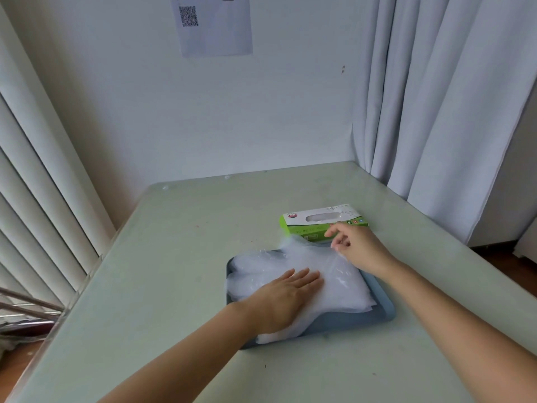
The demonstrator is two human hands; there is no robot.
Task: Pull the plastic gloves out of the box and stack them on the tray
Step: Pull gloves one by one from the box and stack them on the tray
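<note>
A pile of clear plastic gloves (337, 289) lies on the blue-grey tray (377, 315) in the middle of the table. My left hand (284, 295) rests flat on the pile, fingers together and pointing right. My right hand (354, 245) hovers over the pile's far right edge, fingers loosely curled and apart, touching the top glove near the box. The green and white glove box (322, 223) stands just behind the tray, with more gloves showing through its oval top slot.
The pale green table (189, 242) stands against a white wall. Vertical blinds hang at the left, grey curtains (436, 97) at the right. A paper sheet with a QR code (212, 24) is stuck on the wall.
</note>
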